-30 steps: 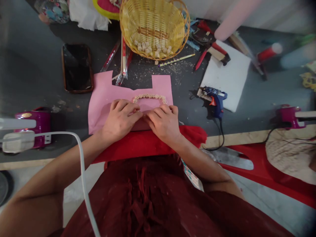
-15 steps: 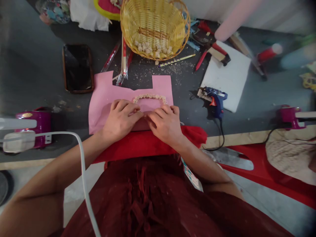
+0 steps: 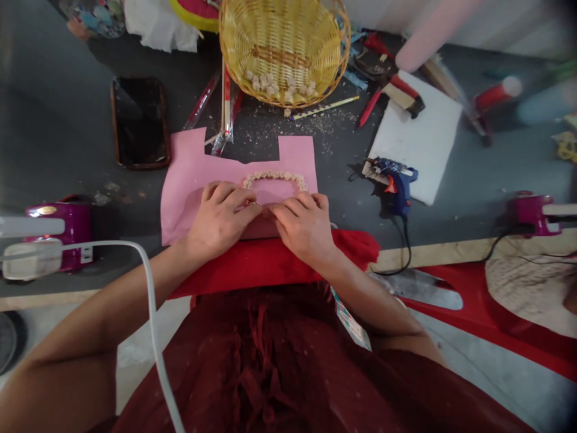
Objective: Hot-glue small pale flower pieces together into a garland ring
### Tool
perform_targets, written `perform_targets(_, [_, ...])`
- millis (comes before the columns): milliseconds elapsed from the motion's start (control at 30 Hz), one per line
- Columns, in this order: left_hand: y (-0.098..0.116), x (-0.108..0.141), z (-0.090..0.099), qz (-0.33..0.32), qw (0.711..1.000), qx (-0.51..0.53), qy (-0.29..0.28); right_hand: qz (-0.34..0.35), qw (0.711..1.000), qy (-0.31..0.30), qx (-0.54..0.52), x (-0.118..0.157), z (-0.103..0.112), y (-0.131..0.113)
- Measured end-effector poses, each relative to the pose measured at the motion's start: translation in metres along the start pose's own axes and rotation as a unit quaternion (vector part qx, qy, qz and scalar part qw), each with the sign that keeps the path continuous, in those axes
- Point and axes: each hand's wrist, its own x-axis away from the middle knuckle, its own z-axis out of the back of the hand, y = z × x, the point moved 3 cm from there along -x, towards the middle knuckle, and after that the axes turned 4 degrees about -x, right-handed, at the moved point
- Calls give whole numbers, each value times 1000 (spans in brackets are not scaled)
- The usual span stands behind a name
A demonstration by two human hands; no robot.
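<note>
A string of small pale, flower-like pieces curves in an arch over a pink sheet on the dark table. My left hand rests on the sheet by the arch's left end, fingers bent and pinched together. Facing it, my right hand lies at the arch's right end with its fingers curled in. Their fingertips nearly meet below the arch. What they pinch is too small and covered to make out. A red cloth lies under my wrists at the table edge.
Beyond the sheet stands a wicker basket holding several pale bits. A blue glue gun lies on a white board to the right. At left are a phone and a purple device; a white cable crosses my left arm.
The view has shifted very slightly. Both hands stay at the same spot over the pink sheet, with the right fingertips moving only a little.
</note>
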Motion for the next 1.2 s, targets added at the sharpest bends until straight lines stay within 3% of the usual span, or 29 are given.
perform_targets(300, [-1, 0, 0, 14, 1000, 6, -25, 19, 999, 40, 15, 3, 3, -2])
perform_targets(500, [1, 0, 1, 15, 1000, 9, -19, -9, 1000, 13, 9, 0, 0, -1])
perform_targets(1200, [1, 0, 0, 19, 999, 10, -23, -6, 1000, 4, 3, -2, -2, 1])
